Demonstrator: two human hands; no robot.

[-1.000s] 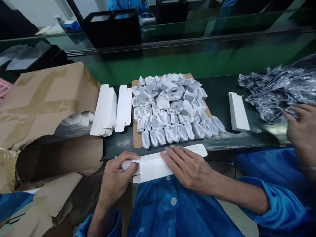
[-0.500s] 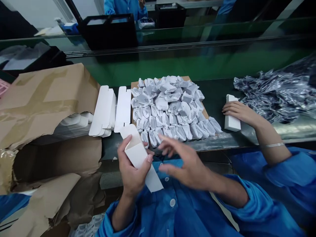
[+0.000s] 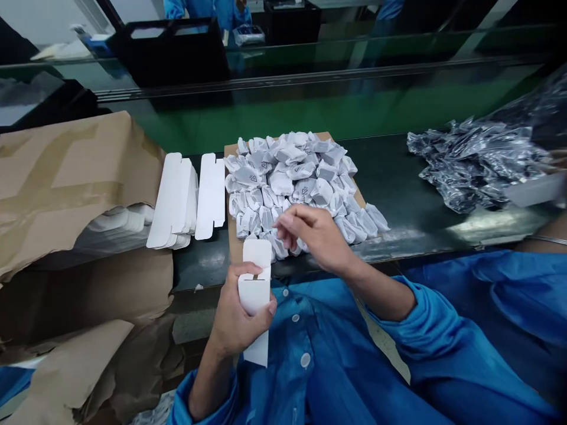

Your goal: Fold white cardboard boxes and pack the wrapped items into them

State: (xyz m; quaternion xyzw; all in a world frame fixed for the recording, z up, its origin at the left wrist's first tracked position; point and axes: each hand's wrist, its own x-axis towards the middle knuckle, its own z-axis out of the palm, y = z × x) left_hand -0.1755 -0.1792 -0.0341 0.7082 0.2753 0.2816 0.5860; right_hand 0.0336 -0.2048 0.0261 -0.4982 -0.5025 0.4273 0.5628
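My left hand [image 3: 241,316] is closed round a white carton [image 3: 257,295], held upright with its end flap standing up and a narrow gap at the top. Over the near edge of a heap of white wrapped packets [image 3: 287,171], my right hand [image 3: 312,236] has its fingers curled in towards the thumb. Whether anything is pinched in them cannot be seen. Several packets lie right below and beside those fingers. The heap rests on a brown cardboard sheet [image 3: 234,236].
Flat white cartons [image 3: 170,200] are stacked left of the heap, beside another flat carton [image 3: 210,198]. A torn brown box [image 3: 80,171] stands farther left. Clear plastic bags [image 3: 469,165] lie at right, near a co-worker's blurred hand [image 3: 559,162]. A green-backed ledge [image 3: 266,115] runs behind.
My left hand has turned the carton more upright. My right hand has moved up to the packets and its fingers have curled. The co-worker's hand and carton have shifted right.
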